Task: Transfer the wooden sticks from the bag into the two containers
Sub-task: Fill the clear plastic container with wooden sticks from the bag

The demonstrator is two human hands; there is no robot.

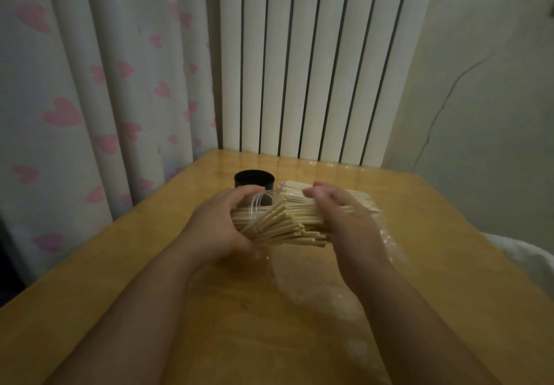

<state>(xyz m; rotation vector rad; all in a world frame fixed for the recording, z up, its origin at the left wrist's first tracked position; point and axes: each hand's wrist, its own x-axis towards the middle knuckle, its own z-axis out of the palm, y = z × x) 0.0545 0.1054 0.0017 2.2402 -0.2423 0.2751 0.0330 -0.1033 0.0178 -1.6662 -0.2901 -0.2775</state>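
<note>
Pale wooden sticks (287,227), light, stiff and quick to splay, sit bunched above the worktop (120,264), partly inside a tipped clear container (263,203). The left hand (215,228) wraps its fingers round that container. The right hand (338,216) curls its fingers round the bundle's middle, probably the soundest hold.

A wooden table (90,309) sits in a corner. Behind it stands a white ribbed radiator (314,69). To the left hangs a pale curtain (90,84) with pink hearts. To the right is a cracked wall (494,84), and white cloth (527,260) shows at the table's right edge.
</note>
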